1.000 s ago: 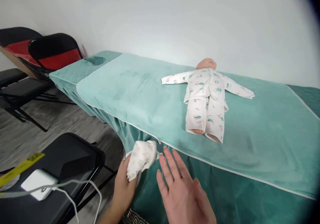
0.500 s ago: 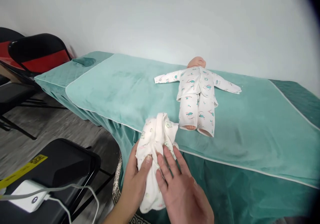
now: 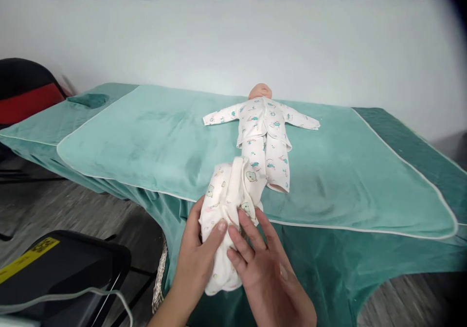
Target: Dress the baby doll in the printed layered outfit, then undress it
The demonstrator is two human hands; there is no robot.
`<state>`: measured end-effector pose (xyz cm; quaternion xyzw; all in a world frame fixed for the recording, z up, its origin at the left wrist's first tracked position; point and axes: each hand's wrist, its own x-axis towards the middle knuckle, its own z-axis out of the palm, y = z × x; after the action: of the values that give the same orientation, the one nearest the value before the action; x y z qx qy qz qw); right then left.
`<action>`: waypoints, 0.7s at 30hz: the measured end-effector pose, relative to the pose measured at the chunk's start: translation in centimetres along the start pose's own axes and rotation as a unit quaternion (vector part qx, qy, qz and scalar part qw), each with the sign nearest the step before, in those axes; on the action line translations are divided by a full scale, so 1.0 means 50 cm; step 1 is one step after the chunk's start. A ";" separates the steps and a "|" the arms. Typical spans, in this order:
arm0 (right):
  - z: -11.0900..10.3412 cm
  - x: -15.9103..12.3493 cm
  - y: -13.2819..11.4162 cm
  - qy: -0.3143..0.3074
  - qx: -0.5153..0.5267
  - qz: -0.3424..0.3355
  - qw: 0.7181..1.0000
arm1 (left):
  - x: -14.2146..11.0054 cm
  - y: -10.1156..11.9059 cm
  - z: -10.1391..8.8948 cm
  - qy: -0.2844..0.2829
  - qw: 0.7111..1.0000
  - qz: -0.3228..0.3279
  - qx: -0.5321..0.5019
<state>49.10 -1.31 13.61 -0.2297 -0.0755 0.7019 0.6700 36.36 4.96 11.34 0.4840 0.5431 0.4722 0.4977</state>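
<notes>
A folded white baby garment [image 3: 226,215], printed with small green bears, is held up before me at the near edge of the bed. My left hand [image 3: 200,249] grips it from the left, thumb across the front. With fingers stretched out and apart, my right hand [image 3: 266,263] rests its fingertips against the garment's right side, palm turned up. Beyond it lies a baby doll [image 3: 260,91] on its back, arms spread wide. The doll wears a white printed jacket [image 3: 260,118] and matching trousers [image 3: 278,164]; the garment partly hides one trouser leg.
A green padded sheet [image 3: 346,186] covers the long bed, which has a face hole [image 3: 88,100] at its left end. A black folding chair [image 3: 73,263] with a yellow label and a white cable [image 3: 83,292] stands at the lower left. Another chair [image 3: 29,93] is behind.
My view has turned to the right, so the bed and doll appear further left. Both hands keep about the same hold on the garment, which now overlaps the doll's trouser leg in view.
</notes>
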 end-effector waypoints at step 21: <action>0.010 0.014 -0.115 -0.043 -0.040 -0.126 0.990 | 0.025 0.084 0.075 -0.165 0.975 0.139 -0.057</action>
<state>54.12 -0.03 16.29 -0.2149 -0.1604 0.6172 0.7397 40.31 6.69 15.20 0.5967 0.3531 0.4803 0.5371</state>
